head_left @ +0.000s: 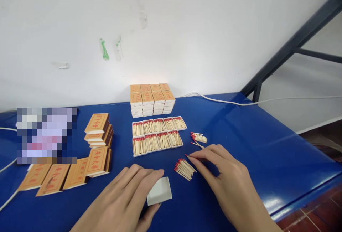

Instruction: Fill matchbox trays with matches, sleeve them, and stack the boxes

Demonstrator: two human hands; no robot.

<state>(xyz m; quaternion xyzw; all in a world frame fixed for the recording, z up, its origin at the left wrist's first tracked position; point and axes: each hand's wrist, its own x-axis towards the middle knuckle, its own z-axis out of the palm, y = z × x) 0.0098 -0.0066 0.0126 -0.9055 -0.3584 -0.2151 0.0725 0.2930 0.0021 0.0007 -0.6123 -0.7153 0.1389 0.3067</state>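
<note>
A small white matchbox tray [160, 191], with nothing inside it, is gripped at its left side by my left hand [125, 200]. My right hand [227, 178] pinches a single red-tipped match [186, 155] between thumb and forefinger. Just below that match lies a small pile of matches [185, 169] on the blue table, between my two hands. A smaller bunch of matches [199, 138] rests farther back, beyond my right fingers. Beyond my hands, two rows of white trays [157, 135] stand filled with matches, their red heads toward the wall.
Stacked orange matchboxes [152, 98] stand against the white wall. More matchboxes [97, 160] lie piled at the left, beside a device with a pixelated screen [45, 135]. A white cable [224, 100] runs along the back of the blue table [267, 146]. A dark metal frame [294, 46] slants at right.
</note>
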